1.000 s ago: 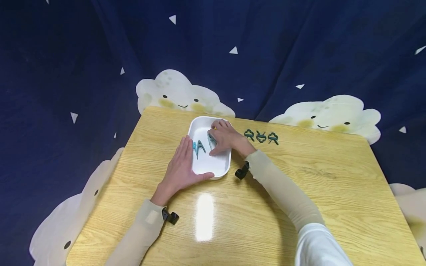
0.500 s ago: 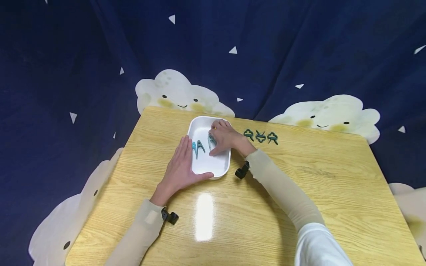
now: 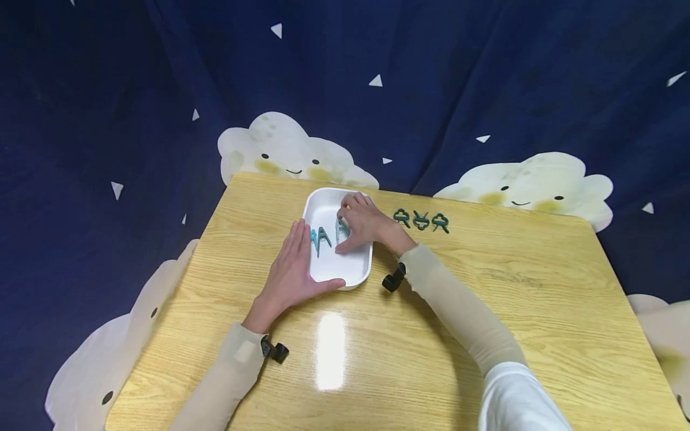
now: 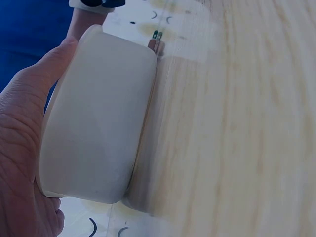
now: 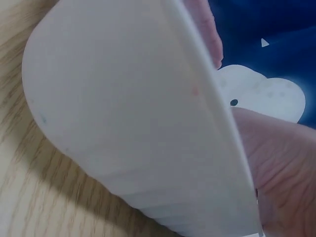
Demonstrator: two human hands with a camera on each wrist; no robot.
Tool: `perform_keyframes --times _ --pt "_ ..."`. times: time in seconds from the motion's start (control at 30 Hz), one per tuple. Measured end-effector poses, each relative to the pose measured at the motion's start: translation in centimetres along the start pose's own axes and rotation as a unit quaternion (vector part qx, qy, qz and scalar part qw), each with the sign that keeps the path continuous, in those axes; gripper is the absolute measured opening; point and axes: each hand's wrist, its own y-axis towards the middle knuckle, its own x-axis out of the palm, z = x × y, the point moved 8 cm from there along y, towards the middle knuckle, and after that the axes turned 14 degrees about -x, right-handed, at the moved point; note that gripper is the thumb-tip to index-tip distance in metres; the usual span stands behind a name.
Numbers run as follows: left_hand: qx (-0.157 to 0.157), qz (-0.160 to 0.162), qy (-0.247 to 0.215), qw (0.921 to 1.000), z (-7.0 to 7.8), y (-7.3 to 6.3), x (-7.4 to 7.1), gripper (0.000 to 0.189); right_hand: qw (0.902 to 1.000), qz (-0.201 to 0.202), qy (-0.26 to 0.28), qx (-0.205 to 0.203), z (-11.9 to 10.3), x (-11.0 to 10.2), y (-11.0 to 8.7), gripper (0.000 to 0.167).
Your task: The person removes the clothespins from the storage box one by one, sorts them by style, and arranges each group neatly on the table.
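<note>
Fingers [image 3: 357,201] over clip [image 3: 338,230], room toward tray's edge [image 3: 370,261]

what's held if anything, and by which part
The left hand rests against the white tray round its near left corner; whether the right hand pinches the green clip partly under it cannot be told.

I have the left forearm [image 3: 223,377] stretched in from seven o'clock, its left hand [image 3: 291,272] with fingers straight and together between twelve and one, thumb spread toward three. My right forearm [image 3: 458,305] reaches from five o'clock toward eleven; the right hand [image 3: 366,224] is palm down, fingers bent, fingertips partly hidden, thumb toward eight.
</note>
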Motion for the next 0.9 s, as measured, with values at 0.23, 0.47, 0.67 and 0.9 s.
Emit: perform_keyframes --times 0.23,0.47,0.67,0.9 --pt "-0.002 -0.005 -0.002 1.0000 0.2 0.1 0.0 0.147 0.9996 0.027 0.011 0.005 -0.4 -1.0 -0.5 0.090" --pt "0.001 -0.003 -0.006 1.0000 0.3 0.0 0.1 0.146 0.9989 0.047 0.005 0.007 -0.7 -2.4 -1.3 0.089" --pt "0.003 0.001 -0.006 1.0000 0.4 0.0 0.2 0.146 0.9982 0.057 0.005 0.018 -0.6 -3.3 -2.3 0.089" --pt "-0.007 -0.005 -0.007 0.9999 0.1 -0.1 0.0 0.147 0.9965 0.074 0.021 0.033 -0.6 -4.5 -3.6 0.088"
